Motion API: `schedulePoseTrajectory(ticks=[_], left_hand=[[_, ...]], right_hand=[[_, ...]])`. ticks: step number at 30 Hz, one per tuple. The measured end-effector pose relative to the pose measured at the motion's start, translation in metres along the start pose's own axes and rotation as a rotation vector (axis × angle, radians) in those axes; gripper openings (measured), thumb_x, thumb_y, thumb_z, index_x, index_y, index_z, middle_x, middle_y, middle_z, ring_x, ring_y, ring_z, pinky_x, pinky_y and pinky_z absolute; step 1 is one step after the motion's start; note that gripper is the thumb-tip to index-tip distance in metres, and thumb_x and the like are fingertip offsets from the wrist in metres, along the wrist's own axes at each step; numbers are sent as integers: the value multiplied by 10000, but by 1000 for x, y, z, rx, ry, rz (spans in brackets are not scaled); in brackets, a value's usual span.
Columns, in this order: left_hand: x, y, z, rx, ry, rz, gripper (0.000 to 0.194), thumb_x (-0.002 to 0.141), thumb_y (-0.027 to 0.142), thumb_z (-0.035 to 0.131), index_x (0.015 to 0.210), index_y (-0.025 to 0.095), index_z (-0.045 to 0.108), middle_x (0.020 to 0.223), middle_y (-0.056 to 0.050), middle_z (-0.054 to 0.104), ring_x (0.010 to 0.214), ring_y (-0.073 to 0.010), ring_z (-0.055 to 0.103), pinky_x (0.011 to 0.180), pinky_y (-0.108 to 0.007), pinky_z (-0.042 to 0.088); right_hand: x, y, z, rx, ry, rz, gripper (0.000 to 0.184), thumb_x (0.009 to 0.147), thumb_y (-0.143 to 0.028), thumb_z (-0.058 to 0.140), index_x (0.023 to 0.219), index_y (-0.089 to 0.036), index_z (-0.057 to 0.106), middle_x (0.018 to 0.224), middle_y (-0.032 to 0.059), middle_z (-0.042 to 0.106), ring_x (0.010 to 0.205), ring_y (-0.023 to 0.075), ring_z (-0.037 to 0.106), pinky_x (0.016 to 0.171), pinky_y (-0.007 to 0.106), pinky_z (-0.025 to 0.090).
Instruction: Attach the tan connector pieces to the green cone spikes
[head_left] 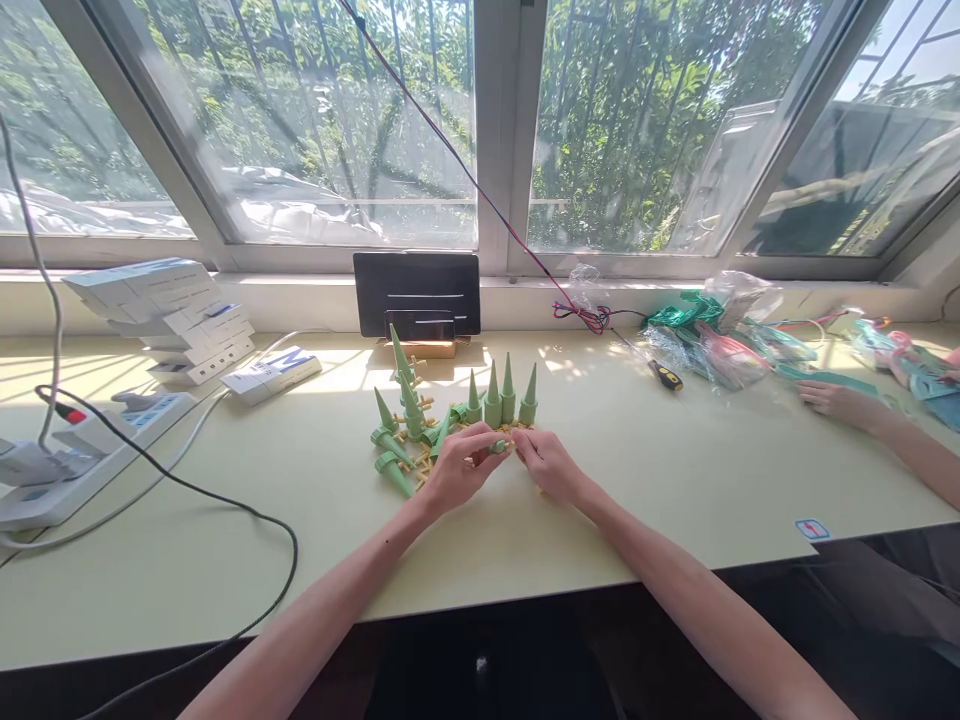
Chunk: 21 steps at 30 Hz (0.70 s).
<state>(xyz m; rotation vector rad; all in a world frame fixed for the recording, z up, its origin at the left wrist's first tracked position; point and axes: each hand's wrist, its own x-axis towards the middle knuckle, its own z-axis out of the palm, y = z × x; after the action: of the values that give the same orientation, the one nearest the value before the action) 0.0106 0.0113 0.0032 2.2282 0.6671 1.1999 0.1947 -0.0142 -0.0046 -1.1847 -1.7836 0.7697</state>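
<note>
In the middle of the table, my left hand (461,465) is closed around a green cone-shaped spike (498,447), most of it hidden by my fingers. My right hand (551,463) pinches beside it, its fingertips meeting at a small yellowish part too covered to make out. Just behind my hands, several green spikes (508,390) stand upright in a row, points up. To the left, more spikes (393,474) lie on their sides or lean in a loose pile. Small yellow T-shaped pieces (424,402) are scattered among them.
A dark tablet (417,290) with a phone leans on a wooden stand behind the pile. White boxes (172,315), a power strip (142,425) and a black cable (225,500) occupy the left. Rightward lie a screwdriver (666,375), plastic bags (724,350) and another person's hand (844,403).
</note>
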Motion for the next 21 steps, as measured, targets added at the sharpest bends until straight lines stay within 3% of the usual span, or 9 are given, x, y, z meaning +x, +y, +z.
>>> schedulePoseTrajectory(ticks=[7, 14, 21], left_hand=[[2, 2, -2, -172, -16, -259, 242, 808, 367, 752, 725, 150, 685, 645, 4, 480, 575, -94, 391, 490, -226, 334], [3, 3, -4, -420, -83, -472, 272, 788, 382, 769, 924, 153, 712, 559, 38, 470, 459, -62, 355, 421, -207, 292], [4, 2, -5, -602, -127, -530, 348, 838, 403, 723, 1080, 155, 696, 754, -29, 635, 509, -64, 443, 475, -216, 406]], right_hand=[[0, 1, 0, -30, -5, -40, 459, 1024, -422, 302, 624, -205, 360, 572, -26, 392, 536, 119, 349, 533, 269, 267], [0, -1, 0, -26, 3, -48, 466, 1027, -436, 309, 625, -206, 358, 576, -26, 390, 543, 123, 353, 537, 269, 269], [-2, -3, 0, -5, 34, -92, 478, 1016, -477, 339, 622, -207, 369, 578, -27, 381, 536, 120, 341, 525, 265, 265]])
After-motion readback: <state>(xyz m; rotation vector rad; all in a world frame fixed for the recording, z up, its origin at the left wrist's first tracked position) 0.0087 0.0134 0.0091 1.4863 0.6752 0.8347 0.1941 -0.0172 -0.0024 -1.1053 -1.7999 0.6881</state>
